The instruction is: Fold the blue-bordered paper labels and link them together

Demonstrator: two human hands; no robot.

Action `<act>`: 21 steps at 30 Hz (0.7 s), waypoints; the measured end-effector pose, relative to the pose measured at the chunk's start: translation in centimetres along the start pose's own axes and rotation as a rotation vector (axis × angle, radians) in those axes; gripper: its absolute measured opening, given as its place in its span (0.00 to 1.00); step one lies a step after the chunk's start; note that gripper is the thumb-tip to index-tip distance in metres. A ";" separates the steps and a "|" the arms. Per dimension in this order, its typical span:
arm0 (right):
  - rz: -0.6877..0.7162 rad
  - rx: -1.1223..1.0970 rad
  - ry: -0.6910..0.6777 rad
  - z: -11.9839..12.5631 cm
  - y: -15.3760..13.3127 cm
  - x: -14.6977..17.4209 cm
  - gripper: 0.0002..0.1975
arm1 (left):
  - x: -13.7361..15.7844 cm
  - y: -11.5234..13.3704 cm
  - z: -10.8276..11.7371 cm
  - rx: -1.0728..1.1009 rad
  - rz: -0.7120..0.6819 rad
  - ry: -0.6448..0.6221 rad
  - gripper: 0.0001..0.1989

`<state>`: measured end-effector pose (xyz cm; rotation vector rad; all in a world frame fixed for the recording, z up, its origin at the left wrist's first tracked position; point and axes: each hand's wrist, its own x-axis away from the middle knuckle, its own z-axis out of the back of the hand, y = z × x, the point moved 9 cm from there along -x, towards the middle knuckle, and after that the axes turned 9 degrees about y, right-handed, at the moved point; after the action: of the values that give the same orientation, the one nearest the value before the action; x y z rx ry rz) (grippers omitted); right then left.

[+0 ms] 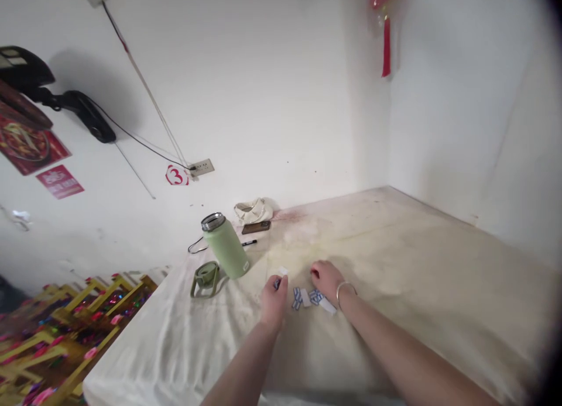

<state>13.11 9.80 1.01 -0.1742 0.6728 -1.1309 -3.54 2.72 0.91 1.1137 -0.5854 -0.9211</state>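
Note:
My left hand point(274, 298) is closed, with a small white slip point(283, 271) showing at its fingertips and a bit of dark blue between the fingers. To its right, my right hand point(327, 278) hovers at or just over the cloth with curled fingers and a bangle at the wrist; what it holds, if anything, is hidden. Between the hands lie small blue-and-white pieces point(297, 299) beside a white slip point(305, 297). More blue-and-white pieces point(315, 297) and another white slip point(327, 306) are under the right hand.
A light green bottle point(226, 248) stands uncapped on the cream tablecloth point(404, 265), its lid point(205, 277) beside it. Behind are a pen point(249, 243), a phone point(256, 227) and a white pouch point(254, 210) near the wall. Yellow frames with flowers point(100, 303) fill the lower left.

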 end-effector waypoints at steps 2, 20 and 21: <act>-0.001 0.012 0.030 0.4 -0.3 0.2 0.15 | 1.6 -0.2 3.2 -0.216 -0.107 0.057 0.14; -0.117 0.224 0.103 5.5 3.7 8.7 0.15 | 8.2 -1.0 5.5 -0.956 -0.442 0.016 0.17; -0.093 0.232 0.088 5.4 3.3 8.9 0.16 | 8.1 -1.0 5.6 -0.955 -0.441 0.019 0.17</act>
<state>21.03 2.40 0.13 0.0423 0.6105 -1.3025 -4.15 -7.19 1.61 0.3690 0.1600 -1.3605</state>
